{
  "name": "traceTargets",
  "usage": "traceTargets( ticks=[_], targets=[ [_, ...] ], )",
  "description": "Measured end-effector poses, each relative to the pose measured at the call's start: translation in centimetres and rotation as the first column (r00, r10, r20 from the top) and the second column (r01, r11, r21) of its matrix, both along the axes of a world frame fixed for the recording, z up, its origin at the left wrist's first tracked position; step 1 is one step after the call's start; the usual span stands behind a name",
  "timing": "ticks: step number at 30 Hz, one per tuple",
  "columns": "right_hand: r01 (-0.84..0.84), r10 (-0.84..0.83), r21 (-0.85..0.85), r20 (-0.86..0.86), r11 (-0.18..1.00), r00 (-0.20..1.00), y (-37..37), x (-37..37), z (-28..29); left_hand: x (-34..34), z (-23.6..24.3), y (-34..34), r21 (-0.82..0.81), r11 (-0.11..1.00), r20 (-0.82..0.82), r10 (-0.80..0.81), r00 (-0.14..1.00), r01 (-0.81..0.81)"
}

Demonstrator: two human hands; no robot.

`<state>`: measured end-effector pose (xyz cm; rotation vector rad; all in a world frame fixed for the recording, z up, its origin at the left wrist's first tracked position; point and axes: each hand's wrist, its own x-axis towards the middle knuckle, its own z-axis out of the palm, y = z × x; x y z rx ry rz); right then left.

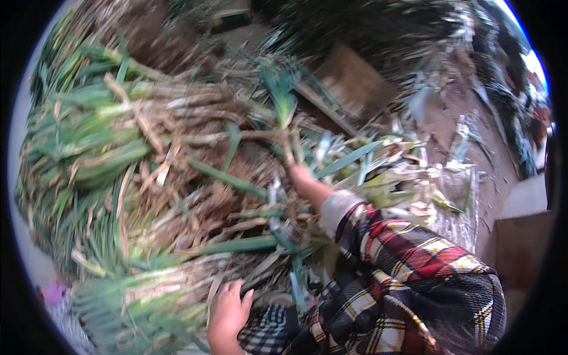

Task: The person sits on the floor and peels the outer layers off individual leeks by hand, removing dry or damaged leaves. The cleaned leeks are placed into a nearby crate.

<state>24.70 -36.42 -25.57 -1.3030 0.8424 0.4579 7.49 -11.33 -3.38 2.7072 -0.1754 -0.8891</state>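
Observation:
My right hand (305,180), at the end of a plaid sleeve, is closed around the lower end of a leek (284,112). The leek stands up from my fist, its green leaves fanned out at the top. My left hand (228,310) is lower down, by the near bundle of leeks (171,278), with fingers apart and nothing seen in them. Left of both hands lies a big heap of leeks (106,160), with brown, dry roots and loose outer leaves among them. Motion smears parts of the picture.
Beyond my right hand lie a brown board or box panel (358,80) and a wooden strip (325,106). Peeled pale leaves (408,183) pile up beside my right sleeve. More leeks (414,29) fill the far side. A brown carton (520,248) stands at the right.

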Motion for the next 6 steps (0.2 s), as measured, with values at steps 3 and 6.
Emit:
traceTargets(
  ticks=[3, 6],
  targets=[
    [0.150, -0.149, 0.012, 0.207, 0.989, 0.967, 0.5, 0.9, 4.0, 0.3, 0.2, -1.5, -0.188, 0.933, 0.427, -0.204, 0.881, 0.307],
    [-0.017, -0.017, 0.094, 0.351, 0.995, 0.936, 0.7, -1.3, 12.9, 2.0, -2.6, -0.7, -0.260, 0.943, 0.168, -0.169, 0.971, 0.208]
  ],
)
